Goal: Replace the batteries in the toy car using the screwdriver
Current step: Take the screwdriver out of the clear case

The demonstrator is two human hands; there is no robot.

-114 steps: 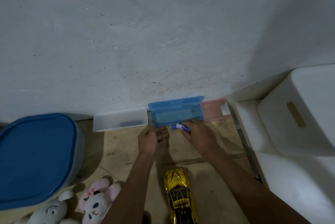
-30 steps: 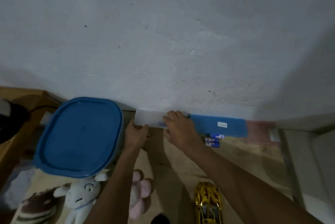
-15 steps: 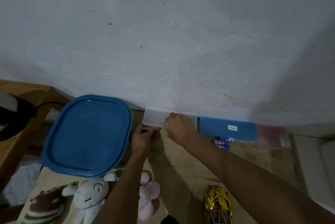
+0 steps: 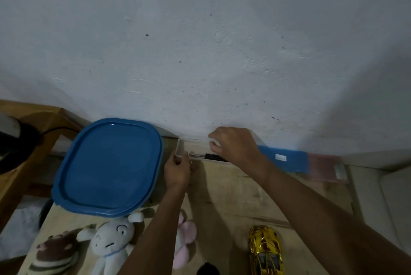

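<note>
In the head view the left hand (image 4: 178, 169) pinches the near-left corner of the translucent plastic case (image 4: 181, 149) by the wall. The right hand (image 4: 236, 146) holds its lid up, fingers curled. The screwdriver (image 4: 201, 155) lies between both hands. The shiny gold toy car (image 4: 264, 252) stands well behind the wrists on bare wooden floor.

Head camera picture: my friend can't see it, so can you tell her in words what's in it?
Two hands open a clear plastic case against a white wall: the left hand holds its end, the right hand lifts the lid, and a screwdriver lies inside. A blue case sits to the right, a big blue-lidded tub to the left, and a gold toy car and plush toys lie nearer.
</note>
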